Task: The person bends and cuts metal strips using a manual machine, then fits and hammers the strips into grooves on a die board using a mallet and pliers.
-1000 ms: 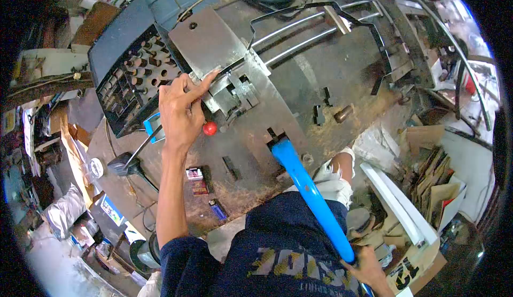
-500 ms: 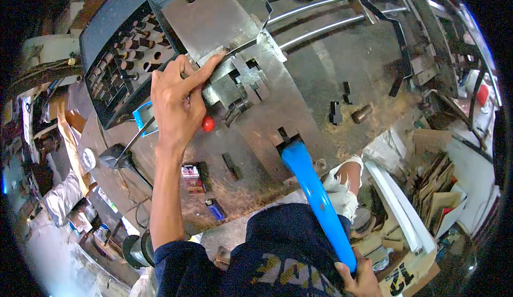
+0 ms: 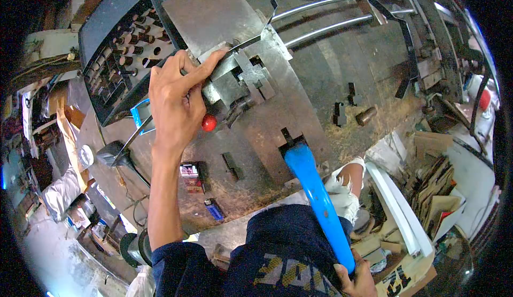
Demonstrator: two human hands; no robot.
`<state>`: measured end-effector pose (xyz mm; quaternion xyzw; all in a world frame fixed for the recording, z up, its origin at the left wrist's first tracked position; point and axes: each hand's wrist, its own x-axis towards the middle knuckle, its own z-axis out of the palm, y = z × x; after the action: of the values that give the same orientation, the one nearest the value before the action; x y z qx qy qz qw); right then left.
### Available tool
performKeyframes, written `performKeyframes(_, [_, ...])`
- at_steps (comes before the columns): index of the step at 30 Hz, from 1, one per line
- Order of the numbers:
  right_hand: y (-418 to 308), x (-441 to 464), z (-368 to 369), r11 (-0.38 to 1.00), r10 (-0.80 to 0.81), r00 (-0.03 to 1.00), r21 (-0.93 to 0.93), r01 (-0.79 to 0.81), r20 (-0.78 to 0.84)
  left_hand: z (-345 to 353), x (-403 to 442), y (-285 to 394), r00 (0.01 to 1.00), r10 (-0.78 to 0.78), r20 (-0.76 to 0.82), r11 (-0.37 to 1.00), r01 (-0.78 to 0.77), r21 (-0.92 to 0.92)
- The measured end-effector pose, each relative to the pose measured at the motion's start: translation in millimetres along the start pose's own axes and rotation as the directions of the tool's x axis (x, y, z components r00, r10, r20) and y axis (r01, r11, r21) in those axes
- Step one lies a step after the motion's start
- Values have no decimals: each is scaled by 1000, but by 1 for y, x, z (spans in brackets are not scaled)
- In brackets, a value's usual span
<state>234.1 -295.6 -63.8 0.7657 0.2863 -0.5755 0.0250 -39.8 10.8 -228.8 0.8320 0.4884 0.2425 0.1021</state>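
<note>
The left hand's (image 3: 179,94) index finger reaches out to the near end of a thin metal strip (image 3: 413,56), its other fingers curled; whether the thumb pinches beneath cannot be told. The right hand (image 3: 357,275), at the lower right of the frame, wraps closely around the end of a blue lever (image 3: 320,206).

The strip runs from the steel blocks (image 3: 251,70) at centre into an angular loop at upper right. The step in hand looks like steadying the strip at the blocks, with the lever manned. A pull would call for the strip held flat and the index finger clear of the steel (it sits very near).

A red ball knob (image 3: 209,122) lies just below the left hand, crowding the wrist. Chrome rods (image 3: 326,32) lie within the loop's outline and could catch it if it swings. An open case (image 3: 109,22) of cylindrical dies (image 3: 127,60) fills the upper left; a cigarette pack (image 3: 193,178) and blue lighter (image 3: 214,209) lie lower down, apart from the blocks.
</note>
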Motion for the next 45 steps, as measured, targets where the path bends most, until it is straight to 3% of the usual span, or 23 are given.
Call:
performKeyframes(10, [1, 3, 0, 996, 67, 998, -52, -66, 16, -1, 1, 1, 1000, 9, -8, 1000, -9, -20])
performKeyframes(16, [19, 7, 7, 995, -44, 996, -89, 36, -83, 0, 1, 0, 1000, 26, -15, 1000, -26, -17])
performKeyframes(18, [14, 13, 1, 996, 92, 991, -1, -93, 101, -1, 2, 1, 1000, 22, -11, 1000, -22, -17])
performKeyframes(19, [25, 12, 5, 996, 89, 991, -2, -89, 96, -2, 2, 3, 1000, 16, -6, 1000, -16, -18])
performKeyframes(21, [61, 15, 20, 978, -24, 999, -209, 14, -46, 0, 0, 0, 1000, 20, -9, 1000, -20, -10])
performKeyframes(25, [83, 29, 33, 989, -52, 993, -140, 37, -102, -3, 0, 2, 1000, 7, 3, 1000, -7, 8])
performKeyframes(27, [81, 34, 28, 995, -2, 1000, -103, 4, 13, -5, 1, 4, 1000, -3, -2, 1000, 3, 18])
performKeyframes(28, [83, 31, 34, 942, -201, 971, -299, 156, -128, -4, 1, 5, 1000, -9, 6, 1000, 9, 24])
performKeyframes(29, [79, 30, 31, 939, -206, 969, -305, 157, -137, -3, 1, 5, 1000, -8, -5, 1000, 8, 21])
performKeyframes(31, [46, 25, 19, 983, 25, 999, -183, -30, -30, -1, -1, 2, 1000, 3, -27, 1000, -3, 4])
performKeyframes(32, [41, 18, 14, 983, 17, 1000, -181, -21, -25, -1, -1, 3, 1000, 4, -28, 1000, -4, 13])
performKeyframes(34, [36, 11, 12, 992, 126, 991, 2, -126, 33, -3, 0, 5, 999, 18, -28, 999, -17, 32])
performKeyframes(37, [54, 17, 16, 989, 93, 996, -117, -90, 14, -1, -2, 2, 999, 11, -44, 1000, -11, -2])
performKeyframes(38, [85, 27, 32, 985, -60, 994, -169, 44, -86, 0, -1, 2, 999, 3, -39, 1000, -3, -5])
performKeyframes(41, [103, 39, 36, 973, -170, 983, -172, 156, -75, -5, 4, -3, 999, 41, -19, 999, -41, -10])
performKeyframes(42, [83, 37, 30, 987, -85, 996, -138, 80, -27, -6, 4, -3, 999, 43, -20, 999, -43, -11])
performKeyframes(45, [87, 37, 33, 984, -86, 994, -163, 74, -68, -5, 5, -4, 998, 57, -34, 998, -58, -32])
